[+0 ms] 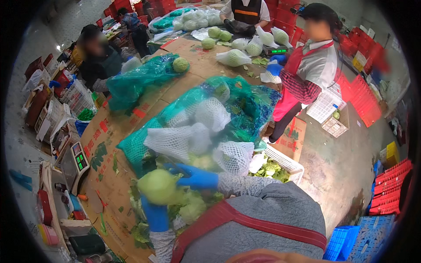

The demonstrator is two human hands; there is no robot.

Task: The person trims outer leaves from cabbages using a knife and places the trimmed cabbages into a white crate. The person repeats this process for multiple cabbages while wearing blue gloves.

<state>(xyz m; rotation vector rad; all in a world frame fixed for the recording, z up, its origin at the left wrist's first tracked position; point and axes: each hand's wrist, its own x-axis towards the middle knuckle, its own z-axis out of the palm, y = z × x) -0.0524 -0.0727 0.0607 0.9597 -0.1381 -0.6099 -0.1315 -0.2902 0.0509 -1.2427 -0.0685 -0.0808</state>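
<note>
A pale green cabbage [159, 187] rests in my left hand [154, 212], which wears a blue glove and cups it from below. My right hand [197, 176], also blue-gloved, is at the cabbage's upper right side; a thin dark object shows near its fingers, too blurred to name. Loose cabbage leaves [192, 207] lie under and beside both hands. Just beyond them, several heads in white foam net sleeves [171, 141] lie on a green plastic bag [253, 105] and green netting [133, 144].
Flattened cardboard [121, 210] covers the table. A digital scale [77, 164] stands at the left. A white crate [297, 172] of leaves is at the right. Co-workers stand across the table [248, 13], at the right [306, 65] and at the left [98, 62].
</note>
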